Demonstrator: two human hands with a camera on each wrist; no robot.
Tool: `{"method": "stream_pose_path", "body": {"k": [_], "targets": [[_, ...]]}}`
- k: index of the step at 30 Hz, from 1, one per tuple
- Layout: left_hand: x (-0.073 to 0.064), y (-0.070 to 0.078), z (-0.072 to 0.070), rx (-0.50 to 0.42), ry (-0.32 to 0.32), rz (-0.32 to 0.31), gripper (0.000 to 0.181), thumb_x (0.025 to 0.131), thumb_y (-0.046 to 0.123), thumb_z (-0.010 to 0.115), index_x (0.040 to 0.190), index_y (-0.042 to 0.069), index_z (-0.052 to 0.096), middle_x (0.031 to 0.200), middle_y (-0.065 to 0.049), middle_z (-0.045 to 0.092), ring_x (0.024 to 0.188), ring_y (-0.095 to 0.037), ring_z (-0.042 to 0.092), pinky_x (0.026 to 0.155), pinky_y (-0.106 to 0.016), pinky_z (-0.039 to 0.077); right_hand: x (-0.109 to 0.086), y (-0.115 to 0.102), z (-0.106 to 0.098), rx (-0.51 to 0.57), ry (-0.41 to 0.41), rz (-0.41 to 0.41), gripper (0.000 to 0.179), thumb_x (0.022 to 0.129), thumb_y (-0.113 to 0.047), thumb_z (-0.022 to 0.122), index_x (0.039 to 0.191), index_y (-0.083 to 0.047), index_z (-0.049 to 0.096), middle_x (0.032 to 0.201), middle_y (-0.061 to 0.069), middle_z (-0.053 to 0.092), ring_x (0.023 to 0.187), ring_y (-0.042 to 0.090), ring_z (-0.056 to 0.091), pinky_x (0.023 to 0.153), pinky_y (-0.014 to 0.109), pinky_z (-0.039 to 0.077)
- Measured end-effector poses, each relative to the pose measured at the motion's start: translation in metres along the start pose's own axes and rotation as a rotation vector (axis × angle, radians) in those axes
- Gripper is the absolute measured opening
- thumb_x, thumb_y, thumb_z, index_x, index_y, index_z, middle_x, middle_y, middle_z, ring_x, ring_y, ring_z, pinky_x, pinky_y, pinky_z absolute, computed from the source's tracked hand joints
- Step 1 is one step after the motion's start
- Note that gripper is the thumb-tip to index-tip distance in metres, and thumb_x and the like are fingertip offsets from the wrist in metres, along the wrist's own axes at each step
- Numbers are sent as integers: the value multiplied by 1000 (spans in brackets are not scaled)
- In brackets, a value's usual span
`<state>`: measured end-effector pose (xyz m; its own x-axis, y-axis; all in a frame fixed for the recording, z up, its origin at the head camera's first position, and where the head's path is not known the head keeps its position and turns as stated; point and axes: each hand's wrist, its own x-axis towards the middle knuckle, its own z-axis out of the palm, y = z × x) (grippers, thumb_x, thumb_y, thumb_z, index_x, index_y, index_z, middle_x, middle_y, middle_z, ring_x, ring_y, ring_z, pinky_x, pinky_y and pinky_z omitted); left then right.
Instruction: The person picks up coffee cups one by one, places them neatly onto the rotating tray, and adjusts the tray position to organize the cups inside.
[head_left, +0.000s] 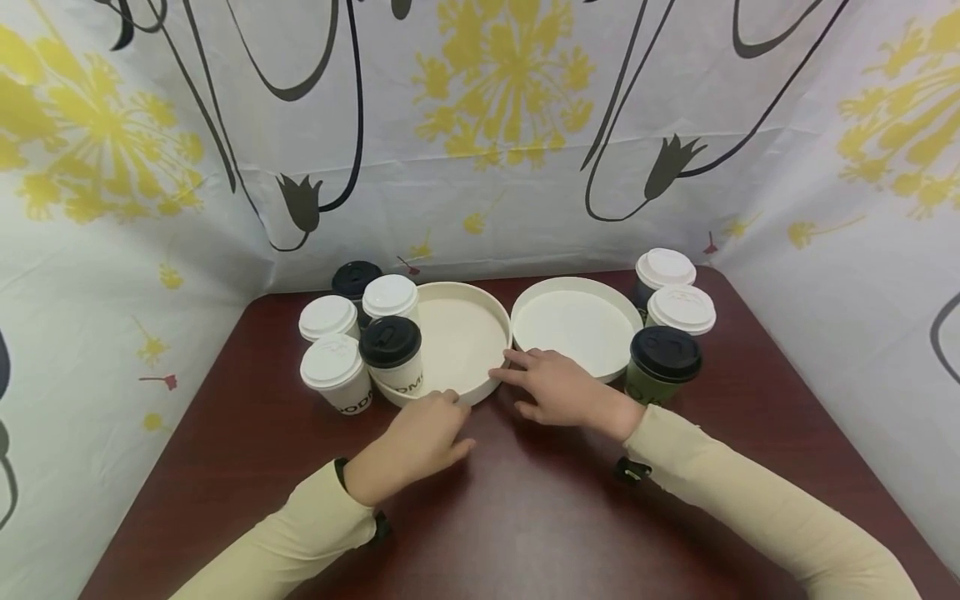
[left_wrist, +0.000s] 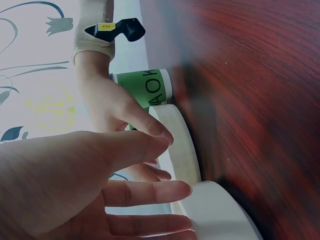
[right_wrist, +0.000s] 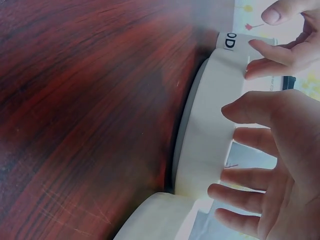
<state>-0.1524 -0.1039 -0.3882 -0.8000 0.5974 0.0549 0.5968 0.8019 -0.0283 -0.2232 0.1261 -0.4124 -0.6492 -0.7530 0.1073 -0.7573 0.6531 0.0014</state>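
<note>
My left hand (head_left: pixel 420 442) is at the near rim of the left round tray (head_left: pixel 468 337), its fingers loosely extended and the thumb apart. At that tray's right side, my right hand (head_left: pixel 558 387) has its fingertips by the rim, close to where the two trays meet. The right wrist view shows the right fingers spread along the tray's pale wall (right_wrist: pixel 205 125), with nothing gripped. A white cup with a black lid (head_left: pixel 392 354) stands inside the left tray, at its left. Behind that cup is a white-lidded cup (head_left: pixel 391 297).
The right round tray (head_left: pixel 577 329) sits beside the left one. More lidded cups (head_left: pixel 336 372) stand left of the trays. A green cup with a black lid (head_left: pixel 663 362) and two white-lidded cups (head_left: pixel 681 309) stand at the right. A patterned cloth (head_left: pixel 480 217) encloses the dark table (head_left: pixel 517 517).
</note>
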Motion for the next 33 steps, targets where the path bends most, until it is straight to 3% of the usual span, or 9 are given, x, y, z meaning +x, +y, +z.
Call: {"method": "stream_pose_path", "body": {"k": [9, 20, 33], "targets": [[-1, -2, -1, -10, -27, -84, 35, 84, 38, 75, 93, 5, 71, 81, -9, 63, 72, -26, 66, 59, -38, 53, 1, 8, 3, 25, -2, 7, 55, 89, -28, 69, 142, -29, 55, 146, 18, 52, 122, 31, 60, 99, 48, 51], [-5, -7, -8, -12, -59, -146, 35, 84, 39, 75, 89, 4, 70, 82, -13, 63, 72, -29, 65, 59, -41, 54, 2, 14, 5, 46, 12, -9, 55, 89, -27, 68, 142, -31, 54, 147, 20, 51, 122, 32, 60, 96, 48, 53], [-9, -18, -4, -23, -55, -202, 36, 84, 39, 76, 89, 4, 69, 84, -16, 62, 73, -32, 65, 58, -44, 53, 3, 16, 3, 62, -9, -7, 56, 89, -26, 68, 143, -31, 53, 149, 22, 49, 126, 34, 58, 100, 50, 50]]}}
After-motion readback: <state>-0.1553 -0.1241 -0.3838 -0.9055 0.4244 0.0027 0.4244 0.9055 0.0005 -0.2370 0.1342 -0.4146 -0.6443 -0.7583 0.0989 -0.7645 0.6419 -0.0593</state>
